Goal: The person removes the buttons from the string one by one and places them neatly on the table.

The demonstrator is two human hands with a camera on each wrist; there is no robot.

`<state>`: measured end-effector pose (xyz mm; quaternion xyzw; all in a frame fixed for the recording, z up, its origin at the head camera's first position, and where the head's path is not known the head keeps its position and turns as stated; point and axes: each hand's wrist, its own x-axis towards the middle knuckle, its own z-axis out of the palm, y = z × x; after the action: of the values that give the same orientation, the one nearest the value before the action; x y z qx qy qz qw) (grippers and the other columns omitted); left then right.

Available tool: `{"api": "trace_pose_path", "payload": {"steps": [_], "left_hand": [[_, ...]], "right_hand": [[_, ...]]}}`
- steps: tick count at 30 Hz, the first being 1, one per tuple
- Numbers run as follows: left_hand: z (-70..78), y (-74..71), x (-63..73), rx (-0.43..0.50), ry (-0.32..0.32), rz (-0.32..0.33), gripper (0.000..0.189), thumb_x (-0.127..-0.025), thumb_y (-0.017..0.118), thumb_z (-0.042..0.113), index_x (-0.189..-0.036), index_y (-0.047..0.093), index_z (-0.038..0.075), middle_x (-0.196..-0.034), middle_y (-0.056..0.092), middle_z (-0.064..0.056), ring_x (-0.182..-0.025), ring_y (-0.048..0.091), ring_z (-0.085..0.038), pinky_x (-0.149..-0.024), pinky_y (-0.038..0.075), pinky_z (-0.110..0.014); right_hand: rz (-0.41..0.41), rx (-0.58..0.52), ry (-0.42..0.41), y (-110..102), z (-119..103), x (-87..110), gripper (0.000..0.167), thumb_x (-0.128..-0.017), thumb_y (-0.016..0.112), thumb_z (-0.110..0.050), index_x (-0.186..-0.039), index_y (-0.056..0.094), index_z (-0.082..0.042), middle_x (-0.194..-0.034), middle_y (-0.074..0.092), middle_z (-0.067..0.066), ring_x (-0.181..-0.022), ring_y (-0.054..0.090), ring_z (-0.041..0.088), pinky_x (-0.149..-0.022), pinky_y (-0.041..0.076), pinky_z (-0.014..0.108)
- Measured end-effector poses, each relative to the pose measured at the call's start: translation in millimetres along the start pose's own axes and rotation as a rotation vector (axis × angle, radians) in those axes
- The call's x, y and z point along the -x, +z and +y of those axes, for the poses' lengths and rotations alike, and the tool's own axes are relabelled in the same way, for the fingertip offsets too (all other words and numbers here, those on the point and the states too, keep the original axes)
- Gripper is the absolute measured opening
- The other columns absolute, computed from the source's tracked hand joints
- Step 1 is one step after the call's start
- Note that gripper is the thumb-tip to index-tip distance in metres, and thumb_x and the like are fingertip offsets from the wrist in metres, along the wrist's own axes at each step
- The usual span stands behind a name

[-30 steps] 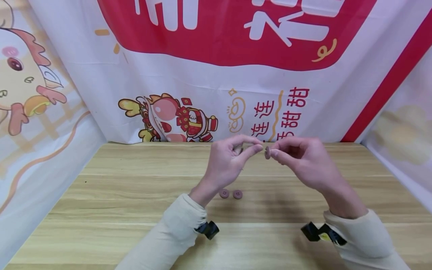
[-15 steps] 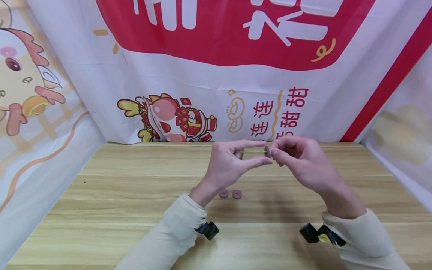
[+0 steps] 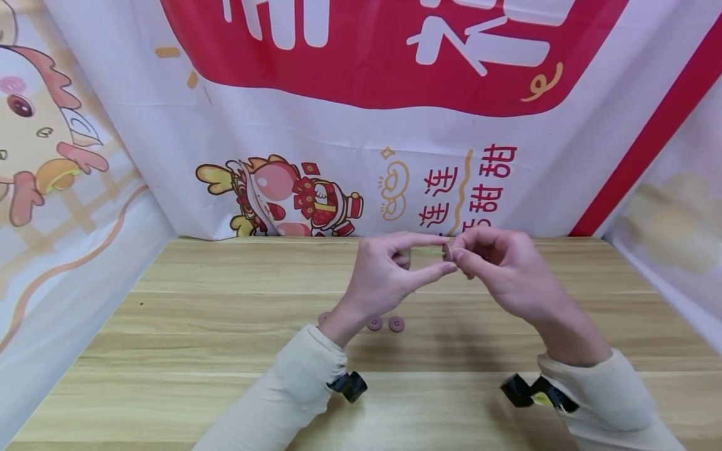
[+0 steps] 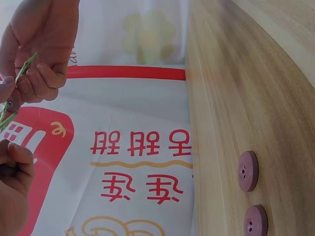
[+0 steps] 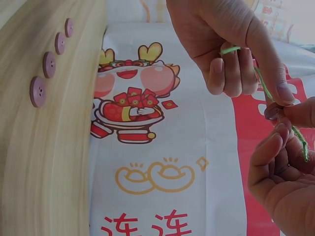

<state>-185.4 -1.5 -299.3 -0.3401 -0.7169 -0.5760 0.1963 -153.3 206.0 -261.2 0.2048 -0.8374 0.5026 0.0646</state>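
A mauve button [image 3: 448, 252] is held on edge between my hands, above the far part of the table. My right hand [image 3: 507, 269] pinches it between thumb and fingers. My left hand [image 3: 383, 269] reaches from the other side, its straight index finger and thumb spread around the button. A green string [image 5: 264, 83] runs from the left hand's curled fingers to the button in the right wrist view. Its loose-looking tail [image 4: 26, 65] sticks out past the right fingers in the left wrist view. The button's holes are mostly hidden by fingertips.
Several mauve buttons lie in a row on the wooden table [image 3: 225, 351], among them a right-hand button [image 3: 397, 324] and its neighbour [image 3: 374, 322]. Another button [image 3: 324, 317] is partly behind the left wrist. A printed cloth [image 3: 316, 119] hangs behind the table.
My left thumb and index finger have parted and moved right to either side of the held button. Green string stretched between them came into view. My right hand has stayed nearly still.
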Motion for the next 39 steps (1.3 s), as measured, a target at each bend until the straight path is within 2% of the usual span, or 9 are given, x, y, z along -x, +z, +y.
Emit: {"api": "trace_pose_path", "payload": {"steps": [6, 14, 24, 31, 39], "left_hand": [[0.7, -0.3, -1.2, -0.081, 0.063, 0.024, 0.03, -0.081, 0.094, 0.018, -0.108, 0.085, 0.012, -0.067, 0.048, -0.002, -0.063, 0.041, -0.01, -0.059, 0.033, -0.022], [0.1, -2.6, -0.5, -0.043, 0.038, 0.024, 0.028, -0.082, 0.093, 0.016, -0.109, 0.084, 0.01, -0.075, 0.056, -0.003, -0.066, 0.052, -0.022, -0.059, 0.038, -0.02], [-1.0, -3.6, -1.3, -0.063, 0.048, 0.0, 0.028, -0.082, 0.092, 0.017, -0.109, 0.084, 0.011, -0.084, 0.067, -0.002, -0.067, 0.05, -0.01, -0.059, 0.04, -0.02], [-1.1, -4.7, -1.5, -0.06, 0.034, -0.006, 0.028, -0.084, 0.092, 0.017, -0.109, 0.084, 0.012, -0.089, 0.072, -0.001, -0.068, 0.052, -0.01, -0.061, 0.042, -0.02], [-1.3, -10.6, -2.4, 0.006, 0.002, -0.001, 0.03, -0.085, 0.09, 0.015, -0.114, 0.083, 0.011, -0.095, 0.074, -0.005, -0.065, 0.05, -0.013, -0.057, 0.039, -0.021]], "right_hand": [[0.012, 0.028, 0.018, 0, 0, 0.7, 0.013, -0.107, 0.065, -0.017, -0.106, 0.071, -0.005, -0.086, 0.062, 0.005, -0.073, 0.055, 0.02, -0.059, 0.046, 0.029], [0.027, 0.046, 0.012, -2, -1, 1.5, 0.013, -0.107, 0.065, -0.018, -0.106, 0.07, -0.006, -0.084, 0.059, 0.005, -0.073, 0.054, 0.021, -0.056, 0.044, 0.031], [0.027, 0.053, 0.008, -5, 1, 1.5, 0.015, -0.107, 0.065, -0.016, -0.104, 0.069, -0.002, -0.084, 0.057, 0.006, -0.071, 0.052, 0.021, -0.056, 0.043, 0.031], [0.019, 0.049, 0.007, -7, 2, 1.4, 0.013, -0.107, 0.064, -0.016, -0.104, 0.068, -0.005, -0.085, 0.057, 0.005, -0.073, 0.052, 0.021, -0.057, 0.044, 0.031], [0.073, 0.095, 0.031, -11, 6, 3.7, 0.011, -0.107, 0.064, -0.017, -0.105, 0.069, -0.007, -0.083, 0.059, 0.003, -0.071, 0.054, 0.019, -0.054, 0.043, 0.031]]}}
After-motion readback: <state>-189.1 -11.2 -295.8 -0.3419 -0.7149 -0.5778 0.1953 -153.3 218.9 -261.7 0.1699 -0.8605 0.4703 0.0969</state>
